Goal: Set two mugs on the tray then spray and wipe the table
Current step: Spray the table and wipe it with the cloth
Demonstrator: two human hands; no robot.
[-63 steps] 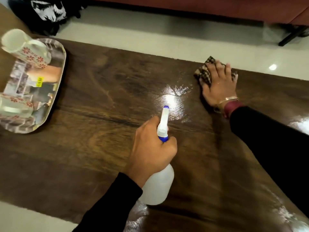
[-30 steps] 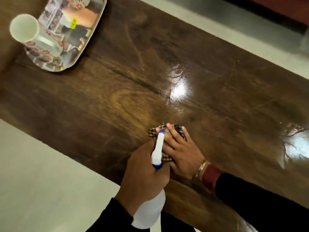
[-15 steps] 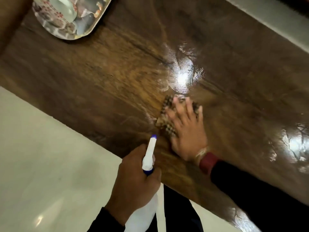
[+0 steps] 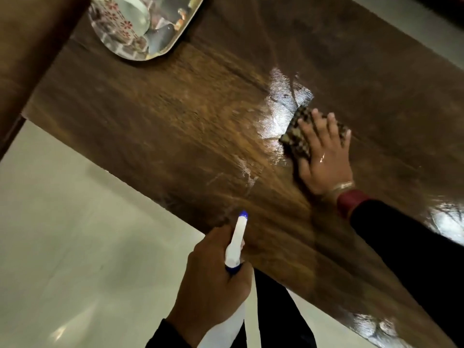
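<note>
Your right hand (image 4: 324, 156) presses flat on the checked cloth (image 4: 296, 136), soft and limp; keep your palm spread. Your left hand (image 4: 213, 280) grips the spray bottle (image 4: 234, 249) neck, likely light. Wet desk (image 4: 150, 126) is slick. Tray (image 4: 160, 50) sits far beyond your left hand.

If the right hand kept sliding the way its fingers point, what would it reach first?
The right hand with the cloth points toward the table's far edge; only bare wet tabletop seems to lie ahead.
</note>
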